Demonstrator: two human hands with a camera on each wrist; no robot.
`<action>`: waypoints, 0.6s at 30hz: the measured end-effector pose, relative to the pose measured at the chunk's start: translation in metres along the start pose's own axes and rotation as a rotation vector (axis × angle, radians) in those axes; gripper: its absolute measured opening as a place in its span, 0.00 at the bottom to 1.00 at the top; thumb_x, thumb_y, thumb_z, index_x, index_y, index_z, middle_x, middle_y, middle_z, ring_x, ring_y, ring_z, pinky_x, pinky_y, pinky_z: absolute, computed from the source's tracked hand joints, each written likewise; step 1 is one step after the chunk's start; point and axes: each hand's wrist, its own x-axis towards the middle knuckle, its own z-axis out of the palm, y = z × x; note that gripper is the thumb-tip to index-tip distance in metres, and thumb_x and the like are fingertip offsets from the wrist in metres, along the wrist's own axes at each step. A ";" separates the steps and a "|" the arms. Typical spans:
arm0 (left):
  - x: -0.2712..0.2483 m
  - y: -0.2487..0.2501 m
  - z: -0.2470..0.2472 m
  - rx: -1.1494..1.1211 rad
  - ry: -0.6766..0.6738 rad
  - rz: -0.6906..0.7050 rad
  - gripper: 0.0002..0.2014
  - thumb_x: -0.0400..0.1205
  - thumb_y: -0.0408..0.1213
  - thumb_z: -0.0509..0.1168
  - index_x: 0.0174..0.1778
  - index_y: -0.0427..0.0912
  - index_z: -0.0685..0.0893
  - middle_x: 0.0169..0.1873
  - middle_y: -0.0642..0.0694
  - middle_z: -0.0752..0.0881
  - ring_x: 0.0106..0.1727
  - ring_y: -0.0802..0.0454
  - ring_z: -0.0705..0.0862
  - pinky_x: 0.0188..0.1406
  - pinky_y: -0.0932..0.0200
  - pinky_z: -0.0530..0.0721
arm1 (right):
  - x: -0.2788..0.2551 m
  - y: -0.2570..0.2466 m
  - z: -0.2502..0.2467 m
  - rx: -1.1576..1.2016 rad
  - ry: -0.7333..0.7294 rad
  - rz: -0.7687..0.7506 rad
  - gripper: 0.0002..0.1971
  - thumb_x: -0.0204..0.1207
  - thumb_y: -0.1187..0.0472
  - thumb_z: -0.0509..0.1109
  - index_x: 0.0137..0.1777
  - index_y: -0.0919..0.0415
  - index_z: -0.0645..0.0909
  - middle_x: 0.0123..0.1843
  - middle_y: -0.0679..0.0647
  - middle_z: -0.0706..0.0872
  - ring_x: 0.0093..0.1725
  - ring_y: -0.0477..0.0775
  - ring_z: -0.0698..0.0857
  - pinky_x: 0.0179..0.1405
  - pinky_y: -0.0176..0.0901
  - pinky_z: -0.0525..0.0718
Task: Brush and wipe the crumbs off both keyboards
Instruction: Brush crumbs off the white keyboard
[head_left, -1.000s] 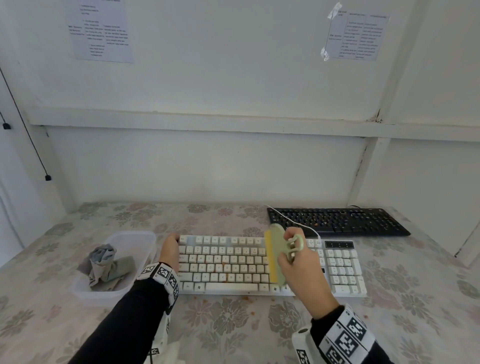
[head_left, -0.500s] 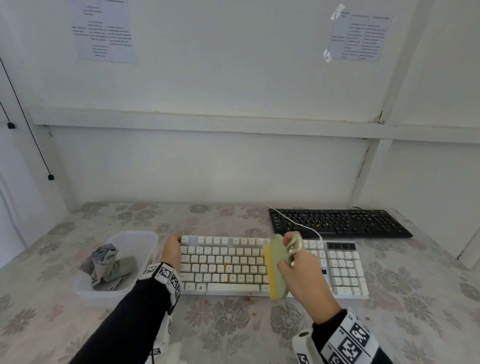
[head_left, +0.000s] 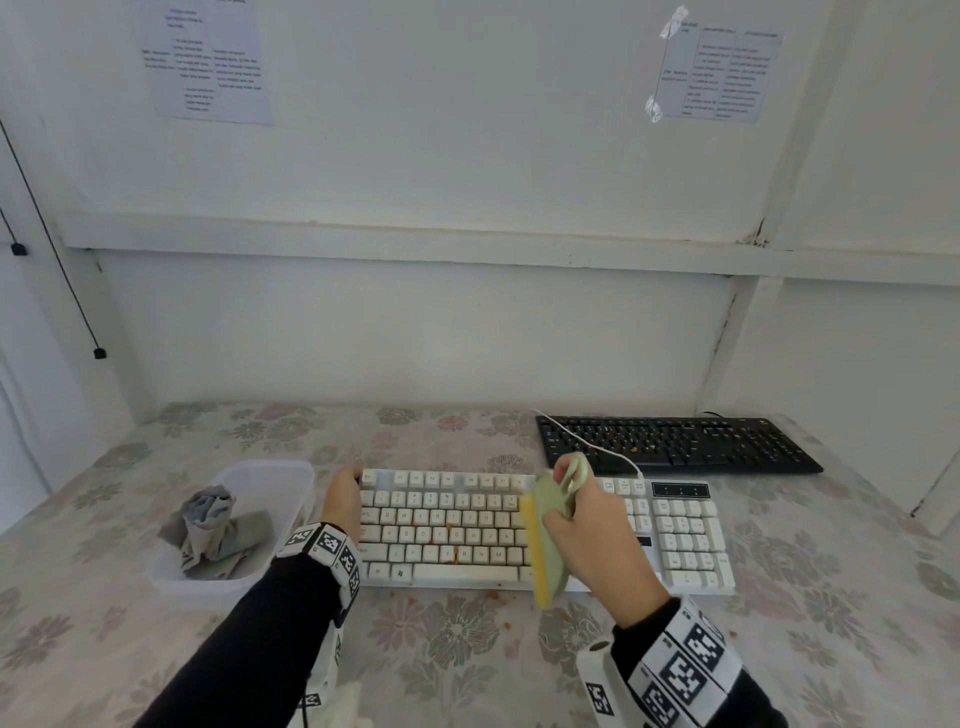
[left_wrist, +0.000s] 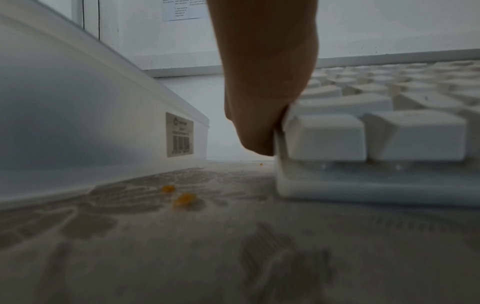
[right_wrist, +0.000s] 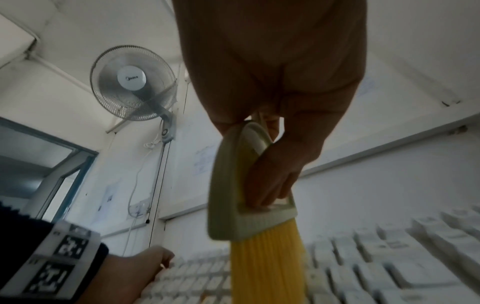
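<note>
A white keyboard lies in front of me on the flowered table, orange crumbs on its lower keys. My left hand holds its left end, the palm against the edge. My right hand grips the handle of a pale green brush with yellow bristles, which stand over the keys at the keyboard's middle right. A black keyboard lies behind at the right, a few crumbs on it.
A clear plastic tub holding a crumpled grey cloth stands just left of the white keyboard. Orange crumbs lie on the tablecloth by the tub and along the keyboard's front edge. A white cable crosses the black keyboard.
My right hand has drawn the brush towards me over the keys to the front edge. The left hand has stayed at the keyboard's left end.
</note>
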 end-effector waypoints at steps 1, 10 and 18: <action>0.000 0.000 0.000 0.001 0.002 0.002 0.19 0.82 0.42 0.50 0.25 0.44 0.73 0.16 0.44 0.78 0.16 0.48 0.77 0.23 0.61 0.77 | 0.002 -0.005 0.001 0.021 0.030 -0.034 0.17 0.77 0.70 0.61 0.43 0.45 0.63 0.26 0.48 0.72 0.21 0.45 0.69 0.18 0.32 0.70; -0.002 0.000 -0.001 -0.019 -0.019 -0.011 0.19 0.80 0.42 0.50 0.23 0.44 0.74 0.15 0.44 0.77 0.14 0.48 0.77 0.21 0.64 0.77 | 0.004 -0.031 0.049 0.087 -0.066 -0.139 0.15 0.81 0.65 0.60 0.42 0.42 0.63 0.27 0.48 0.73 0.19 0.43 0.72 0.18 0.32 0.71; -0.002 0.000 0.000 -0.029 -0.028 -0.031 0.18 0.80 0.43 0.51 0.24 0.44 0.73 0.16 0.45 0.77 0.15 0.48 0.77 0.21 0.63 0.78 | -0.007 -0.030 0.048 -0.003 -0.167 -0.106 0.12 0.78 0.66 0.60 0.59 0.54 0.68 0.26 0.45 0.70 0.18 0.43 0.69 0.18 0.31 0.68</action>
